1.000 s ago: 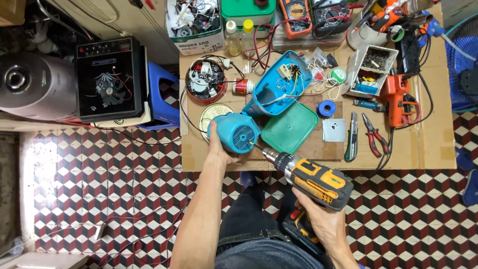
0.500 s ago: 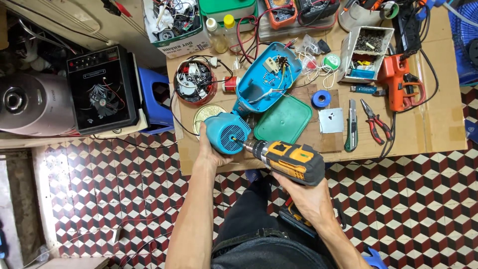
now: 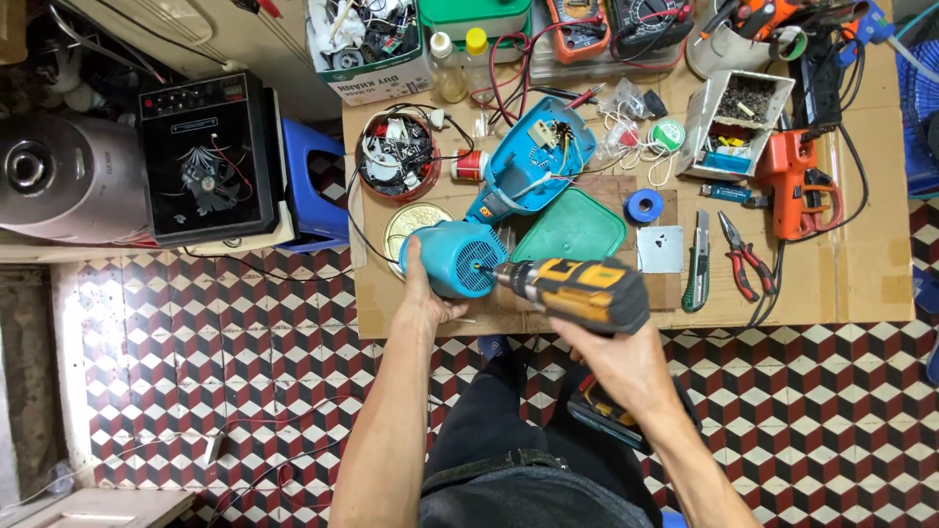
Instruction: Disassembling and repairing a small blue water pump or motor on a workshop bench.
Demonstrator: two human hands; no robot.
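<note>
My left hand grips the round blue motor housing of a blue appliance at the table's near edge. Its open blue body with wires showing stretches away behind it. In my right hand is a yellow and black cordless drill, held level, its bit tip pressed into the grilled end of the housing. A green oval cover lies flat just behind the drill.
The cardboard-covered table carries a round tin of parts, blue tape roll, utility knife, pliers, orange tool and meters. A black cooker, blue stool and grey appliance stand at left on the chequered floor.
The view has shifted and drawn closer. The drill has swung from a downward slant to level, and its bit now meets the housing's grilled end. My left hand keeps its grip.
</note>
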